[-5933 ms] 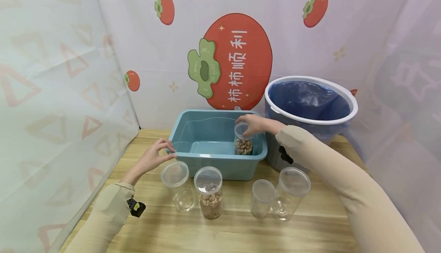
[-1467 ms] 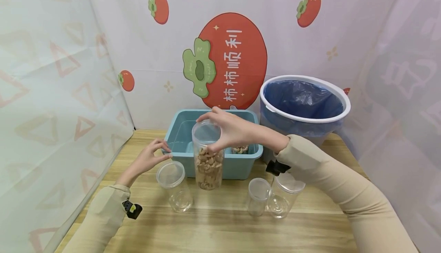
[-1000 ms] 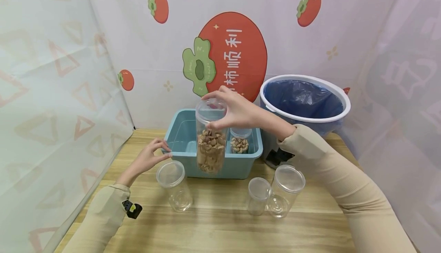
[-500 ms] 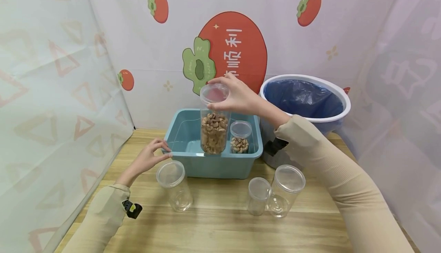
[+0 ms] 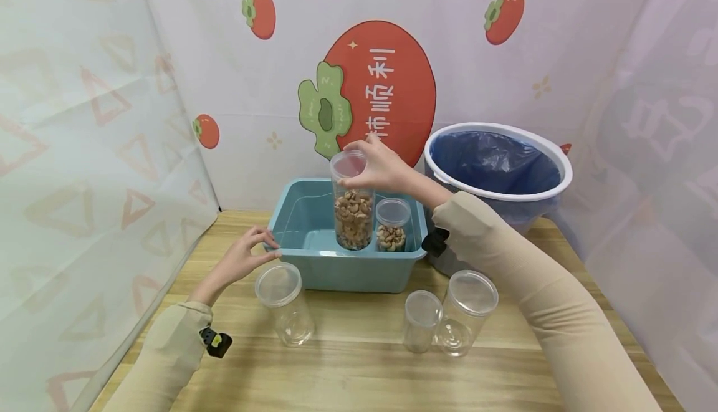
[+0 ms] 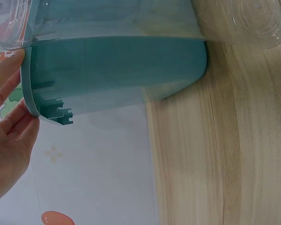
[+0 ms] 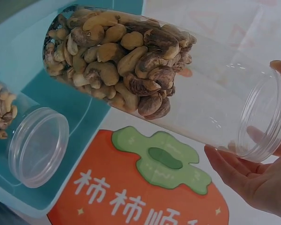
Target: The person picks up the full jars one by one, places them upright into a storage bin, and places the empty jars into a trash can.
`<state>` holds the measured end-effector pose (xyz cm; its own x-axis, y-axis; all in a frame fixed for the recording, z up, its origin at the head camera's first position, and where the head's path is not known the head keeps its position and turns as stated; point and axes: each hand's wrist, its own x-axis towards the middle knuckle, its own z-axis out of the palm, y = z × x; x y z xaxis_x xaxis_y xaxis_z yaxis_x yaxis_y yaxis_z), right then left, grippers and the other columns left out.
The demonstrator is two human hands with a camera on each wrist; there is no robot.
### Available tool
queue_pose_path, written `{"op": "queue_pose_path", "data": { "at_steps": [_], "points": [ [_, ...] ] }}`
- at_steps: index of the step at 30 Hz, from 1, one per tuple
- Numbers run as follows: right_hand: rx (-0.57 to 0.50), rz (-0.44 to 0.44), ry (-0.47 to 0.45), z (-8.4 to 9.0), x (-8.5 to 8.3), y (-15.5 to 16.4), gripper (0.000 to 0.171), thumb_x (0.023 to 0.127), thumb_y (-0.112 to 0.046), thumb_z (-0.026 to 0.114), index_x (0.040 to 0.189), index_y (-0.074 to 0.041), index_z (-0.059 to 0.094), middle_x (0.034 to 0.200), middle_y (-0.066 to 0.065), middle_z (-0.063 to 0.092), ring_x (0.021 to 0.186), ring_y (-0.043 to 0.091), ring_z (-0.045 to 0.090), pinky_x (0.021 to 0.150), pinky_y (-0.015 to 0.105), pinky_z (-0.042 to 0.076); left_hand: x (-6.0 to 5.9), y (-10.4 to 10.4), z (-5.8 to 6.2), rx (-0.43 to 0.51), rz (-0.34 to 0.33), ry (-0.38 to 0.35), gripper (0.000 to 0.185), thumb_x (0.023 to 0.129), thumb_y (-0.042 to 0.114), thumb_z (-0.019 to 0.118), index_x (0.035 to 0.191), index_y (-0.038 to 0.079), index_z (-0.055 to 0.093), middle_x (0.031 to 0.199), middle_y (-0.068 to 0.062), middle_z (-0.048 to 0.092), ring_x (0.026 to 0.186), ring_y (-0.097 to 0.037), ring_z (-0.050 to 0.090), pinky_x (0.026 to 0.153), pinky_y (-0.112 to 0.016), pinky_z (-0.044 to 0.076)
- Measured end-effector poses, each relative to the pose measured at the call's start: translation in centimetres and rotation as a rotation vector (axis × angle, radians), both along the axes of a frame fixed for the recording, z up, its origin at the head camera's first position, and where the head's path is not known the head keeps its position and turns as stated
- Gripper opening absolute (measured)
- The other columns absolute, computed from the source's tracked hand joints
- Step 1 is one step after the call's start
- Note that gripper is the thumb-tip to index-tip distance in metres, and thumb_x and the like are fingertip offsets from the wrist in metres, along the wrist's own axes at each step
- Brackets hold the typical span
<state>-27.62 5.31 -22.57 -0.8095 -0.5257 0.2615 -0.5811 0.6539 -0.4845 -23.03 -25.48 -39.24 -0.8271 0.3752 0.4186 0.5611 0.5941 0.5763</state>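
My right hand [image 5: 377, 167] grips the lid end of a tall clear jar half full of cashews [image 5: 352, 203] [image 7: 131, 70], held upright over the inside of the teal tub [image 5: 314, 261]. Its bottom sits below the tub's rim; whether it touches the floor is hidden. A shorter jar of cashews [image 5: 392, 225] [image 7: 18, 136] stands in the tub just right of it. My left hand [image 5: 247, 256] [image 6: 7, 140] rests its fingers on the tub's left rim [image 6: 28, 93].
Three empty clear jars stand on the wooden table before the tub: one at left [image 5: 283, 303], a small one [image 5: 422, 321] and a larger one [image 5: 465, 312] at right. A white bin with a blue liner [image 5: 498, 172] stands right of the tub. Printed curtains close in the sides.
My right hand lifted the tall cashew jar off the table in front of the tub, carried it up and back over the rim, and lowered it inside. The left hand stayed put.
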Motion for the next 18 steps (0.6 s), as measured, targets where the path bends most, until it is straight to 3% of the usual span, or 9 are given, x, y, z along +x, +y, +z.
{"op": "queue_pose_path", "data": {
  "at_steps": [5, 9, 18],
  "points": [
    [0.023, 0.019, -0.032, -1.3, -0.7, -0.2, 0.065, 0.07, -0.039, 0.07, 0.122, -0.007, 0.047, 0.107, 0.012, 0.043, 0.092, 0.021, 0.045, 0.073, 0.034, 0.045, 0.0, 0.0, 0.0, 0.003, -0.002, -0.002, 0.009, 0.074, 0.005, 0.069, 0.081, 0.005, 0.064, 0.097, -0.014, 0.051, 0.108, -0.037, 0.045, 0.085, -0.053, 0.036],
    [0.051, 0.031, -0.073, -2.4, -1.1, -0.4, 0.063, 0.071, -0.037, 0.07, 0.12, -0.006, 0.046, 0.109, 0.012, 0.042, 0.092, 0.021, 0.045, 0.076, 0.035, 0.044, 0.1, 0.0, 0.0, 0.0, 0.0, -0.01, 0.009, 0.074, 0.006, 0.069, 0.082, 0.005, 0.065, 0.097, -0.016, 0.051, 0.108, -0.037, 0.044, 0.086, -0.053, 0.036],
    [0.158, 0.049, -0.126, -4.7, -1.8, -0.9, 0.064, 0.071, -0.037, 0.07, 0.119, -0.005, 0.043, 0.104, 0.013, 0.041, 0.086, 0.022, 0.045, 0.07, 0.031, 0.043, 0.1, 0.0, 0.0, 0.002, 0.005, -0.031, 0.009, 0.075, 0.008, 0.069, 0.083, 0.006, 0.065, 0.098, -0.015, 0.051, 0.108, -0.037, 0.044, 0.086, -0.054, 0.036]
  ]
}}
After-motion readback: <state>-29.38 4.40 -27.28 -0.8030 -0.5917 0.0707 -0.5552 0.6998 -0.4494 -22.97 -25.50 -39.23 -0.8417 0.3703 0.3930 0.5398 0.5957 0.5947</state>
